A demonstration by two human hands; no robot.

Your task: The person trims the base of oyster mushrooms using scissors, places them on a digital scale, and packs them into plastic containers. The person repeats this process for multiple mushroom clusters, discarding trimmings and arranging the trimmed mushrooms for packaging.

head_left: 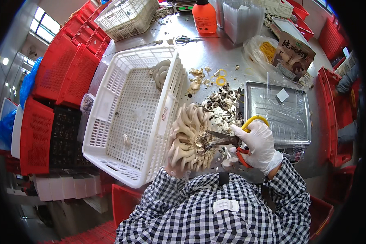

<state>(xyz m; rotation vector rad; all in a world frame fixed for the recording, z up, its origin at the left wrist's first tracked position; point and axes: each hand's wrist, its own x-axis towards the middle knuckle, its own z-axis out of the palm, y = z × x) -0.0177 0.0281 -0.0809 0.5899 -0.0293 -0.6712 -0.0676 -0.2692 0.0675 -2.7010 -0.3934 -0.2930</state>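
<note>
A large cluster of pale oyster mushrooms (183, 152) is tipped so its stem base faces right. My left hand (175, 171) holds it from below at the near side; the fingers are mostly hidden by the caps. Gloved in white, my right hand (259, 147) is closed round scissors (223, 141) with one yellow and one red handle loop. Their blades are parted, with the tips at the cluster's base. Beyond it lies a heap of dark and white mushroom trimmings (225, 106). A white perforated crate (128, 118) at left contains another mushroom cluster (162, 74) and a small loose piece.
A metal tray (250, 87) with clear plastic packaging stands at right. Behind it are a bag of yellow rubber bands (267, 51) and a brown box (293, 57). An orange bottle (204, 17) and black scissors (184, 40) are farther back. Red crates (55, 69) flank the table.
</note>
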